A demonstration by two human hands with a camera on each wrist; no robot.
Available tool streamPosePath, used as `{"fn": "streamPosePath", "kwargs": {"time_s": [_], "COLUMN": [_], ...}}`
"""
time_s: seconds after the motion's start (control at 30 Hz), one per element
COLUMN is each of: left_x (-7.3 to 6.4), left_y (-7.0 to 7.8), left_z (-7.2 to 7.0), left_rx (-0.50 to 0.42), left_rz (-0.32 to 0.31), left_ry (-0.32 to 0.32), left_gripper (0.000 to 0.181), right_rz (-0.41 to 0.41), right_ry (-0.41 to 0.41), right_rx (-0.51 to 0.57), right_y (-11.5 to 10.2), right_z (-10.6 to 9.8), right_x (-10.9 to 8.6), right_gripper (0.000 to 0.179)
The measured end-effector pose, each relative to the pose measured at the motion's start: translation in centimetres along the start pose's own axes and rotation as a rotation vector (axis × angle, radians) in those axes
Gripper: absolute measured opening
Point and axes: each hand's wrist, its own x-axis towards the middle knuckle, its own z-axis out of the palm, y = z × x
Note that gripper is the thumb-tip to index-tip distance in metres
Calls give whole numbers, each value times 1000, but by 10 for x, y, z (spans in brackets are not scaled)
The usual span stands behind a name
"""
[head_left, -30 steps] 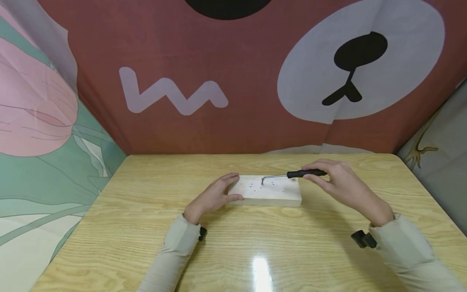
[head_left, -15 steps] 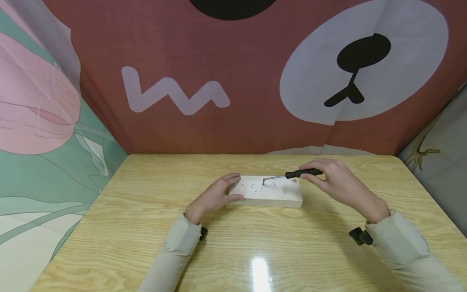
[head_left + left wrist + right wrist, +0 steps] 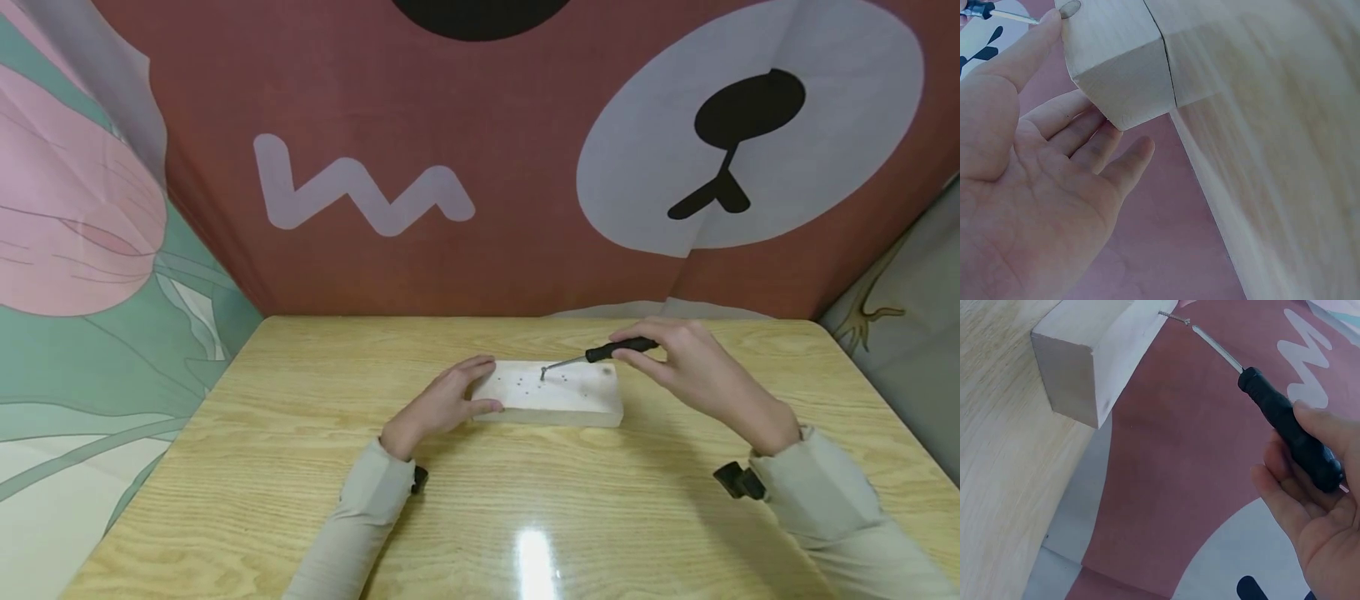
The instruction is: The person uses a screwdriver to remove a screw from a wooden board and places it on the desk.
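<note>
A pale wooden block (image 3: 562,400) with several small dark holes in its top lies on the table. My left hand (image 3: 444,398) grips its left end, the thumb on the near side and the fingers at the far side. From the block's top a screw (image 3: 543,374) sticks up. My right hand (image 3: 686,367) pinches the black handle of a screwdriver (image 3: 1291,428), whose shaft slopes down leftward to the screw's head. In the right wrist view the screwdriver's tip is close beside the head of the screw (image 3: 1175,318), with a small gap between them.
The block stands toward the far side of a wood-grain table (image 3: 420,533). Behind the table hangs a reddish-brown cloth (image 3: 517,275) with a cartoon print, and a flower-patterned cloth (image 3: 82,358) hangs at the left.
My right hand has shifted slightly left and up, raising the screwdriver's handle so the shaft slants more steeply. The left hand keeps its grip on the block.
</note>
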Motion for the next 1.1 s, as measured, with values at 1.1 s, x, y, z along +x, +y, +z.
{"fn": "streamPosePath", "kwargs": {"time_s": [1.1], "left_x": [0], "left_y": [2], "left_z": [0], "left_rx": [-12], "left_rz": [-10], "left_ry": [0], "left_gripper": [71], "right_rz": [123], "right_ry": [246], "right_rx": [434], "right_y": [-7], "right_z": [32], "right_x": [23], "right_gripper": [38]}}
